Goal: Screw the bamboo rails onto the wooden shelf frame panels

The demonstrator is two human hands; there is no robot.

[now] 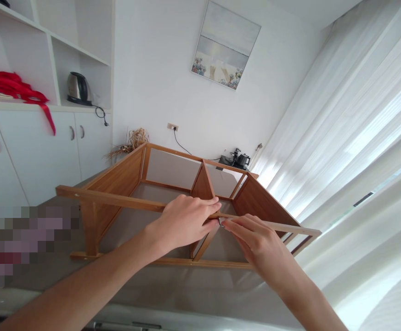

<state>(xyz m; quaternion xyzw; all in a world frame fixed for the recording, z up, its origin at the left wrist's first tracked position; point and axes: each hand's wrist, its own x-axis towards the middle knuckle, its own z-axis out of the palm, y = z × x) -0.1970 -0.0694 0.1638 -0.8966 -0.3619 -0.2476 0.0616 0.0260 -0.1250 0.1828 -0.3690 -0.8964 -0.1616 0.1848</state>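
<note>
A wooden shelf frame (114,198) lies on its side across the middle, with panels at both ends and a divider panel (203,183) between. My left hand (186,220) is closed on its upper near rail, thumb below and fingers above, close to where the divider meets it. Just to the right, my right hand (258,236) pinches a small curved metal piece (220,222) against the rail's near side. That piece looks like a small key or tool, but it is mostly hidden by the fingertips.
White cabinets (38,147) stand at left, with a kettle (78,88) and red cloth (17,87) on the shelf above. Dried stalks (134,140) are behind the frame. A black appliance (242,159) sits at the back. White curtains (352,138) hang along the right.
</note>
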